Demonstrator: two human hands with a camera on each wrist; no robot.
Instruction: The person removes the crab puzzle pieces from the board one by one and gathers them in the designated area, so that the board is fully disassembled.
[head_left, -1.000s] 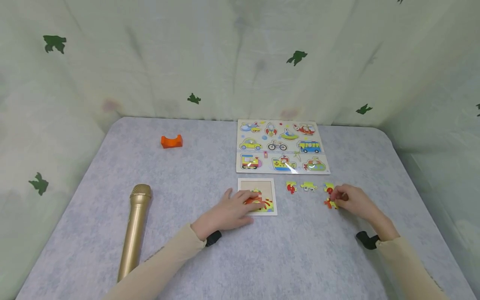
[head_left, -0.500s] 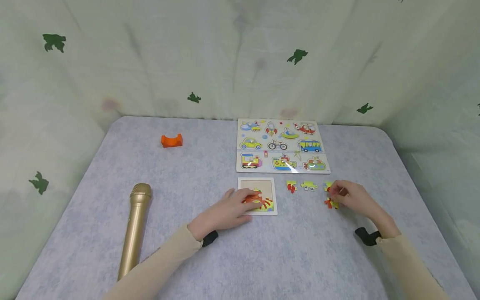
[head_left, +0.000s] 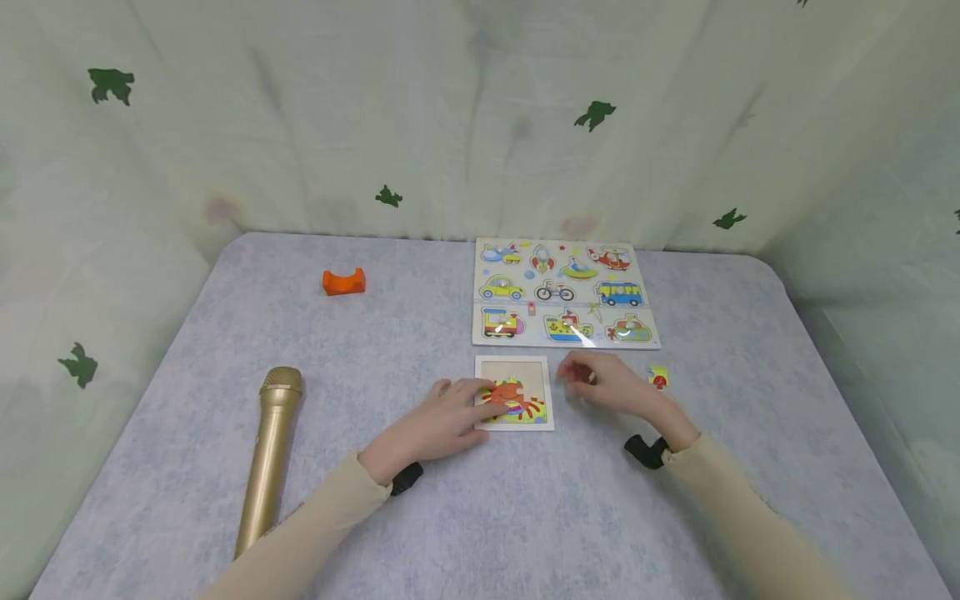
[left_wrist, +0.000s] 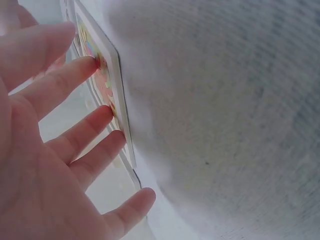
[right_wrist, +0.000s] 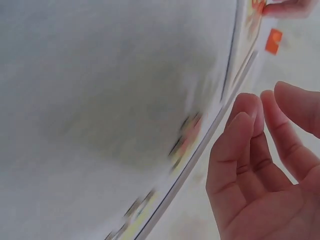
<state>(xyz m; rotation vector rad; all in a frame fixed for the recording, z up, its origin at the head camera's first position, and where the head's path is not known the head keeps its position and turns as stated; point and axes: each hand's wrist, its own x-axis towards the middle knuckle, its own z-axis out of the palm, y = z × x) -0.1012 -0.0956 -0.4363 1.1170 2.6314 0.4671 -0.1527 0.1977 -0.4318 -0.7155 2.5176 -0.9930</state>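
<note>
My left hand rests with its fingers spread on the left side of a small framed jigsaw puzzle, whose lower part shows an orange-red crab. In the left wrist view the fingertips lie at the frame's edge. My right hand hovers just right of the frame, fingers bent, nothing visible between them. Below that hand, the right wrist view shows a red-and-yellow puzzle piece and a yellow-and-white piece. A yellow piece with a red spot lies beyond the hand.
Behind the frame lies a vehicle peg puzzle board. On the left is a gold microphone, partly behind the left sleeve. An orange notched block stands farther back. A pale curtain borders the table.
My right hand has moved left from the rightmost pieces to beside the frame. My left hand has slid slightly left, uncovering more of the crab picture.
</note>
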